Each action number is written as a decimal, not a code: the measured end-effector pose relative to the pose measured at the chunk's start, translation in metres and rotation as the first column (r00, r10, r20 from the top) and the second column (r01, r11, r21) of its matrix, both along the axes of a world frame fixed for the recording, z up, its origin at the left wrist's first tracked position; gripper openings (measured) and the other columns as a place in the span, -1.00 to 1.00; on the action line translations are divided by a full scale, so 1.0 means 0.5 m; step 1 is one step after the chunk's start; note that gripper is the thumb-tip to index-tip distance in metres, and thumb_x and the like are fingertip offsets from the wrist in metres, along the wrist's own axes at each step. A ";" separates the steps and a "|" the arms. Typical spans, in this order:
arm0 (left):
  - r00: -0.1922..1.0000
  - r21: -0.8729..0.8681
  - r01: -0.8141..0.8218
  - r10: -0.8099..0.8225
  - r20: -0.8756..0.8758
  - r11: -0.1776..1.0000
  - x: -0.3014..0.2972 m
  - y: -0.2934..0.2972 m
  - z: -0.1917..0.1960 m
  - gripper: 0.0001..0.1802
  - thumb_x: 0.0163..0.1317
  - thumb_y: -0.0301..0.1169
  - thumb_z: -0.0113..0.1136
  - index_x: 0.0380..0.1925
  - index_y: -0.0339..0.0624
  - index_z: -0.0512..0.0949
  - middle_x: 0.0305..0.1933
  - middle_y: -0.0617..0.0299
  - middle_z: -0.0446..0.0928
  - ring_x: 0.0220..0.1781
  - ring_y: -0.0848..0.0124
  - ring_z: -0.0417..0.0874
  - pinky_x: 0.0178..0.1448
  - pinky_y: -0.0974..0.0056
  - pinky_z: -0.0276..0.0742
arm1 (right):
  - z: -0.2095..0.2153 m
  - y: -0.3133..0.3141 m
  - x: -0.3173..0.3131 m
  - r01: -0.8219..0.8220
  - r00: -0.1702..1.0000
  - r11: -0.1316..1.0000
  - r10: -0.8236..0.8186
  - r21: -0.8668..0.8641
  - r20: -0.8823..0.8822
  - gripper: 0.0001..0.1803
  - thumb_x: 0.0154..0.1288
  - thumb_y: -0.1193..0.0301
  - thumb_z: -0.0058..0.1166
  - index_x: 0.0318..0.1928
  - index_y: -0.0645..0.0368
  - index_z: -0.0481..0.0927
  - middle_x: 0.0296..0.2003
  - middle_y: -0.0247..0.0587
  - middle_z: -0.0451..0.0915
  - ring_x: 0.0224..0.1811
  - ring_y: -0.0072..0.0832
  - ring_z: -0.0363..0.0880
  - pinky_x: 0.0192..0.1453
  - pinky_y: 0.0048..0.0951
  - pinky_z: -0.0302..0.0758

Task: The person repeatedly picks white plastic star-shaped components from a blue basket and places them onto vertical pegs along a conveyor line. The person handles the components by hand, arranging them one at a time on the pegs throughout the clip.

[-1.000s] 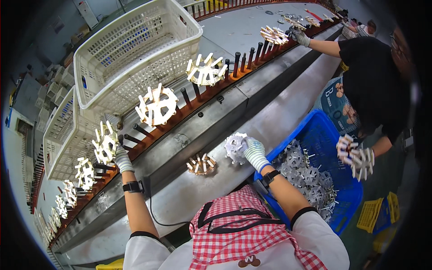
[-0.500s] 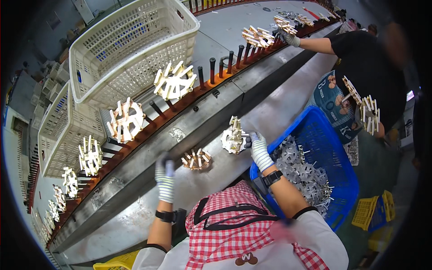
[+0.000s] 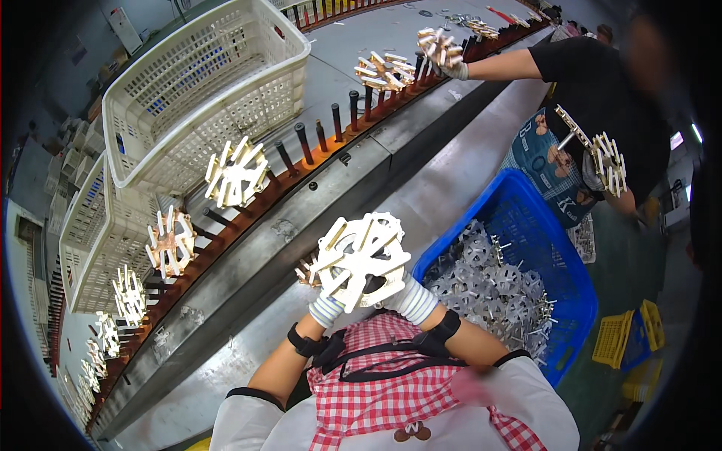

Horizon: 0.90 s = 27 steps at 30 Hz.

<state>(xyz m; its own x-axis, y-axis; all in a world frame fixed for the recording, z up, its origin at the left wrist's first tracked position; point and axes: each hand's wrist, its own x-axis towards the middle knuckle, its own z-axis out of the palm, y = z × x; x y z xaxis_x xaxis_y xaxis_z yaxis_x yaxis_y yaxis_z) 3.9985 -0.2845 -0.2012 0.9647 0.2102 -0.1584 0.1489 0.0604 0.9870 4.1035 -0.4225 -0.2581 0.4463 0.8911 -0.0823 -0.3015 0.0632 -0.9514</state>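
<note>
A bright, silvery round metal casting (image 3: 362, 261) with prongs around it is held up in front of my chest. My left hand (image 3: 326, 307), in a striped glove, grips its lower left side. On the lower right side my right hand (image 3: 414, 301), gloved too, is closed on the same casting. Most fingers of both hands are hidden behind the casting. Partly covered behind my left hand, a copper-toned pronged casting (image 3: 304, 272) lies on the metal work surface.
Pronged castings (image 3: 236, 173) sit on a curved line of dark pegs (image 3: 303, 143) beyond the metal ledge. White crates (image 3: 203, 120) stand behind it. To my right is a blue basket (image 3: 571, 301) of grey castings. A co-worker's gloved hand (image 3: 456, 71) holds a casting at the far pegs.
My left hand has come across to join my right, and the casting has moved nearer to me and turned. The castings on the pegs have shifted down and left. The co-worker's hand moved left.
</note>
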 end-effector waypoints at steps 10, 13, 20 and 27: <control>0.974 -0.929 -0.105 0.226 -0.023 0.355 0.177 0.009 -0.063 -0.37 0.37 -0.04 -0.08 0.29 -0.21 0.22 0.29 0.00 0.33 0.23 0.20 0.44 0.26 0.13 0.49 | 0.184 -0.027 0.211 0.446 0.879 0.893 -0.450 -0.058 -0.161 -0.39 0.37 0.01 0.02 0.20 0.24 0.40 0.11 -0.21 0.45 0.13 -0.44 0.39 0.29 -0.40 0.27; 0.974 -0.455 -0.180 0.222 0.040 0.872 0.237 -0.019 -0.010 -0.35 0.36 -0.03 -0.06 0.33 -0.16 0.20 0.31 0.02 0.32 0.24 0.19 0.45 0.20 0.14 0.55 | 0.205 -0.011 0.247 0.456 0.880 0.885 -0.464 -0.096 -0.102 -0.34 0.33 0.06 0.08 0.25 0.27 0.31 0.16 -0.09 0.36 0.21 -0.36 0.31 0.34 -0.36 0.22; 0.943 -0.710 -0.268 0.327 -0.057 0.651 0.343 -0.051 -0.003 -0.34 0.35 -0.03 -0.04 0.35 -0.12 0.18 0.32 0.04 0.31 0.25 0.18 0.44 0.19 0.14 0.56 | 0.201 -0.027 0.349 0.424 0.899 0.901 -0.431 -0.091 -0.078 -0.45 0.35 0.30 0.06 0.26 0.27 0.28 0.08 -0.15 0.43 0.15 -0.43 0.37 0.26 -0.42 0.32; 0.950 -0.833 -0.229 0.302 -0.078 0.504 0.447 -0.067 -0.049 -0.39 0.36 -0.15 0.00 0.33 -0.16 0.19 0.27 0.02 0.37 0.22 0.13 0.48 0.22 0.12 0.55 | 0.185 -0.046 0.487 0.429 0.893 0.896 -0.440 -0.118 -0.096 -0.41 0.32 0.27 0.12 0.26 0.29 0.29 0.06 -0.15 0.43 0.06 -0.50 0.41 0.18 -0.45 0.37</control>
<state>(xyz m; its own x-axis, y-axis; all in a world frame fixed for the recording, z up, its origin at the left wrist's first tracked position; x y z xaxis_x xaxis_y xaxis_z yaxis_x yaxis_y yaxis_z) 4.2222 -0.3181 -0.2258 0.9021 0.2692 -0.3373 -0.0818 0.8741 0.4789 4.3469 -0.4454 -0.1658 0.7693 0.5964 -0.2291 -0.3730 0.1282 -0.9189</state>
